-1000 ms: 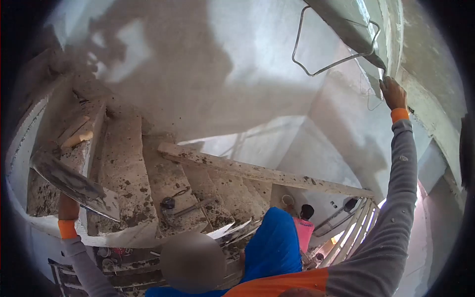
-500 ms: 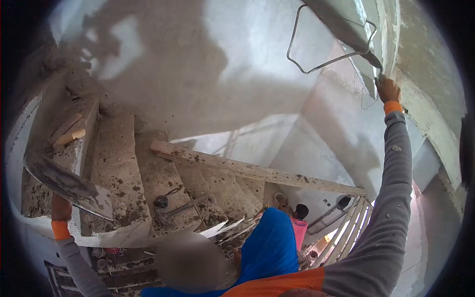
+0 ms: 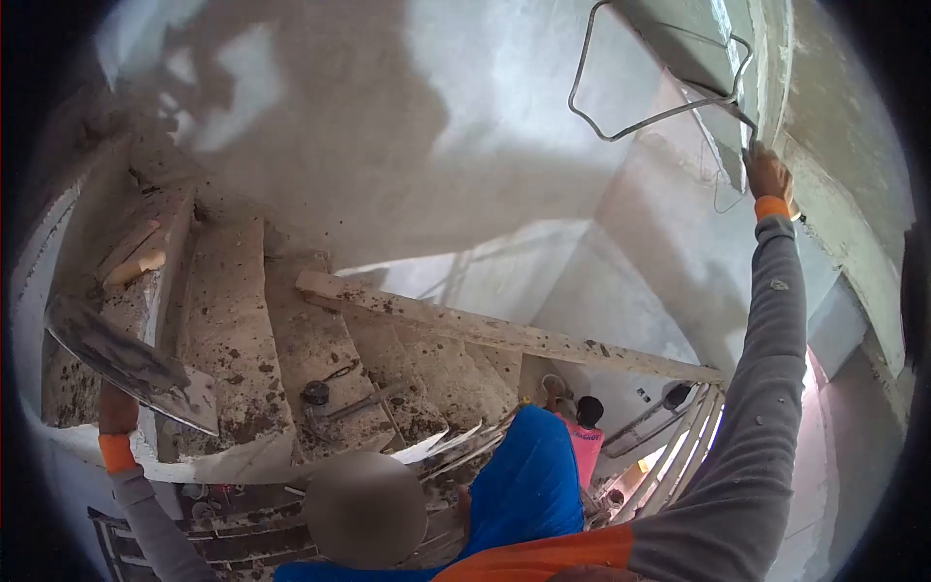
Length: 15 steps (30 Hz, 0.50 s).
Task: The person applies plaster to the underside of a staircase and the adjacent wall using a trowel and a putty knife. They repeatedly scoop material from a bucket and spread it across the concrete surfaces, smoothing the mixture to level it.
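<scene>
The mortar board [image 3: 131, 361] is a flat grey slab, smeared and crusted with wet mortar. It is tilted so its far corner dips toward the stairs, and it sits low at the left of the view, above the top of the steps [image 3: 233, 320]. The left hand [image 3: 118, 412] is wrapped closed beneath it and holds it from below, with an orange cuff showing at the wrist.

The right hand [image 3: 769, 175] is stretched high on a grey sleeve and rests against the pale concrete edge [image 3: 771, 87] overhead, just under a bent wire loop [image 3: 572, 92]. Its fingers look curled, but I cannot tell what they grip, if anything.

The steps are spattered with mortar and a rough plank [image 3: 485, 335] lies across them. Below stand a person in blue [image 3: 533, 475] and, further down, a person in pink [image 3: 587, 451].

Compared with half a second ago, the right hand has slid slightly right along the edge. The board keeps nearly the same place and tilt.
</scene>
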{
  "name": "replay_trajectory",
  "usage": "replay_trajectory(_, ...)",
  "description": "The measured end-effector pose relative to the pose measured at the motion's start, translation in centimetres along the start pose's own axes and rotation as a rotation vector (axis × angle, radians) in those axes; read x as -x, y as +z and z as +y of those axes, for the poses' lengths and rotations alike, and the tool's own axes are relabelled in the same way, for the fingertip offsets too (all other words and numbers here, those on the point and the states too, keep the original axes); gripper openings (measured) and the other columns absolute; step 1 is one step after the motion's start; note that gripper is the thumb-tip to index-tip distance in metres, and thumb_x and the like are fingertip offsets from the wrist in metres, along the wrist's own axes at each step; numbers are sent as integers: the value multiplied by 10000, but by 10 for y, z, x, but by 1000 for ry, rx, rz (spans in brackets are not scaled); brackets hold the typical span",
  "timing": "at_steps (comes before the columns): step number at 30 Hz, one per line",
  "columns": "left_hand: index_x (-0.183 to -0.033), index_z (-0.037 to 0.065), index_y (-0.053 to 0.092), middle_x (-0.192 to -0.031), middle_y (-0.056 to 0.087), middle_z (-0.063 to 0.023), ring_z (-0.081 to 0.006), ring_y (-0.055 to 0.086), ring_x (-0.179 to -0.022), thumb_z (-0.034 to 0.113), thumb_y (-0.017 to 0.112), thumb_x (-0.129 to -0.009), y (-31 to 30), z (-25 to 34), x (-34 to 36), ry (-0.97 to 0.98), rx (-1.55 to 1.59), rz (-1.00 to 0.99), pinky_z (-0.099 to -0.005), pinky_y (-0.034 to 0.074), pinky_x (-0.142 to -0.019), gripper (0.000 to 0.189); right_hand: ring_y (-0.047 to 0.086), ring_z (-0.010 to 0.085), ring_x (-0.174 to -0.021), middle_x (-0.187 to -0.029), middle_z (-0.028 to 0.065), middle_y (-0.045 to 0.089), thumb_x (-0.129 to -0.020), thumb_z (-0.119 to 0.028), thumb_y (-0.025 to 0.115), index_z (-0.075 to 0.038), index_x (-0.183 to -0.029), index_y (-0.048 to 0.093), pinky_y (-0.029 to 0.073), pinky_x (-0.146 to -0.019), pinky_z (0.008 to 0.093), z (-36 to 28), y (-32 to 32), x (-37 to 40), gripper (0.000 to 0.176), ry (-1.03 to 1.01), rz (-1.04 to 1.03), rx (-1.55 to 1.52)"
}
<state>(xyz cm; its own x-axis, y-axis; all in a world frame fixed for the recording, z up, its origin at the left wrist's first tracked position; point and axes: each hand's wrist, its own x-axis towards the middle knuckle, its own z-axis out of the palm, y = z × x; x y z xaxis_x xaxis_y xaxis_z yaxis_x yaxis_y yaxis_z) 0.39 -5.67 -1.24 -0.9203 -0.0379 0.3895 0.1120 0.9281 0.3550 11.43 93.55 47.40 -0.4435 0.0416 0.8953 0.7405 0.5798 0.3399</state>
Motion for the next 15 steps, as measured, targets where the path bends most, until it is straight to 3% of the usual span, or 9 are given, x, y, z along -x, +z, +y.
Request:
replay_trajectory(3, -1260, 39, 491, -1337, 453, -161, -333, 394, -1243, 154, 517, -856, 3, 3, 3, 95, -178, 6, -389, 331, -1032, 421, 617, 359, -847, -971, 134, 627, -900, -438, 481, -141, -1002, 554, 499, -673, 461, -6, -39, 13, 323, -1, 70, -51)
replay_trajectory(6, -1254, 38, 496, -1329, 461, -160, -336, 400, -1235, 157, 520, -853, 3, 4, 3, 159, -303, 16, -392, 336, -1028, 418, 627, 352, -839, -928, 100, 637, -880, -501, 482, -170, -1044, 571, 505, -676, 471, 22, -32, 20, 380, -130, 319, -72)
replay_trajectory(7, -1252, 38, 498, -1326, 464, -159, -336, 403, -1232, 158, 522, -853, 2, 5, 3, 172, -329, 18, -392, 337, -1027, 417, 630, 341, -815, -950, 87, 633, -884, -468, 504, -191, -1077, 591, 512, -653, 452, 13, -65, 34, 349, -48, 239, -89)
replay_trajectory(10, -1238, 35, 508, -1306, 482, -158, -344, 414, -1215, 167, 522, -849, 4, 11, -4, 196, -358, 15, -400, 344, -1021, 412, 631, 320, -790, -968, 79, 628, -900, -407, 513, -187, -1081, 597, 518, -638, 433, 36, -84, 56, 297, -93, 300, -109)
replay_trajectory(11, -1231, 34, 513, -1298, 489, -160, -346, 418, -1209, 169, 520, -848, 6, 14, -5, 205, -344, 29, -402, 345, -1019, 406, 627, 310, -763, -976, 81, 618, -911, -364, 513, -173, -1067, 604, 515, -613, 415, 63, -74, 60, 263, -454, 528, 158)
replay_trajectory(14, -1207, 31, 532, -1275, 509, -166, -350, 431, -1193, 169, 510, -849, 11, 20, -11, 238, -255, 106, -403, 347, -1014, 384, 614, 321, -717, -896, 94, 619, -898, -369, 538, -159, -1038, 613, 499, -572, 405, 54, -90, 110, 263, 33, 351, -103)
replay_trajectory(15, -1192, 31, 544, -1254, 522, -172, -352, 445, -1180, 190, 516, -848, 8, 26, -11, 222, -200, 109, -404, 361, -999, 380, 609, 325, -699, -846, 103, 614, -889, -378, 551, -153, -1007, 620, 489, -554, 403, 62, -80, 127, 264, 46, 335, -126)
